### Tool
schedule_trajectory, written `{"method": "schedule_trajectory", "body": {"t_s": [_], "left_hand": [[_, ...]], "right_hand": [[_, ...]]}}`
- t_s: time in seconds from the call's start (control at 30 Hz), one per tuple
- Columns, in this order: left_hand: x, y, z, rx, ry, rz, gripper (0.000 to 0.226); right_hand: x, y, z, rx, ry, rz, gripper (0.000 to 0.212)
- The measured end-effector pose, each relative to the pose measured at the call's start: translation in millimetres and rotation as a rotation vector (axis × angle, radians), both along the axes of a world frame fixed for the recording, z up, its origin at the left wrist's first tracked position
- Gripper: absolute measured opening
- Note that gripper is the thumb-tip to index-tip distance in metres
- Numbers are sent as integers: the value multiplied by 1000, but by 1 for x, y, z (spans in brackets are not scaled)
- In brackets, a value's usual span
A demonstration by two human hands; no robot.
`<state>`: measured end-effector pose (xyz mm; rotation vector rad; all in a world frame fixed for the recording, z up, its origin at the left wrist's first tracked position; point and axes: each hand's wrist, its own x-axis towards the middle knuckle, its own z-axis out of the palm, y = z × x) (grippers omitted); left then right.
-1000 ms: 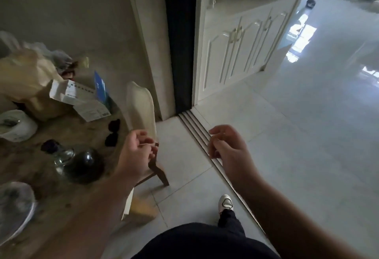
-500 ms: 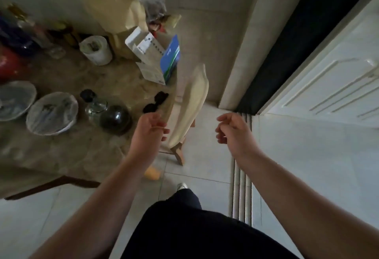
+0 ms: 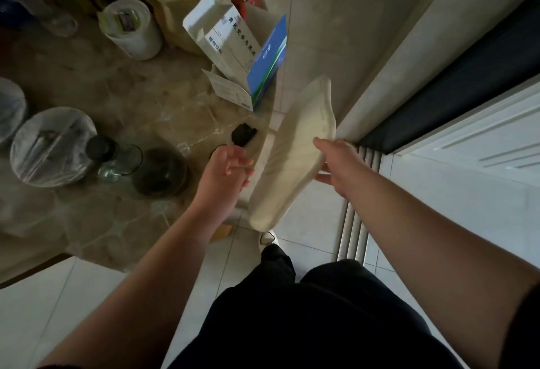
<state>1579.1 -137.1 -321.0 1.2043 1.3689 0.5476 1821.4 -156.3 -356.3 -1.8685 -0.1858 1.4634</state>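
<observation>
A cream chair back stands beside the marble table. My right hand grips the chair back at its right edge, thumb below and fingers behind it. My left hand hovers just left of the chair, above the table's edge, fingers loosely curled and holding nothing.
On the table are a glass bottle lying on its side, a dark bowl, wrapped dishes, a white cup, open cartons and dark sunglasses. A sliding-door track and a white cabinet lie to the right.
The view swung left and down toward the table. My right hand moved forward and took hold of the chair back; my left hand stayed near the table's edge.
</observation>
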Motion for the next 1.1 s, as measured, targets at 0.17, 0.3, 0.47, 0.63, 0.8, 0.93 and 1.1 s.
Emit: {"method": "schedule_trajectory", "body": {"t_s": [0.17,0.3,0.47,0.63,0.8,0.93,1.1], "left_hand": [[20,9,-7,-23,47,39,31],[32,-2,-14,-36,82,82,31],[54,-19,-12,-48,151,171,35],[86,-29,-11,-103,209,178,35],[115,-27,-33,-252,259,172,31],[136,-22,-83,-397,298,150,27],[157,-4,-158,-523,391,38,39]], "right_hand": [[-4,12,-15,-77,78,27,39],[3,14,-24,-23,85,51,45],[13,7,-25,24,64,124,40],[40,-18,-30,36,94,95,39],[78,-56,-41,47,45,57,24],[108,-85,-54,22,-9,56,34],[132,-110,-63,-3,-19,82,48]]}}
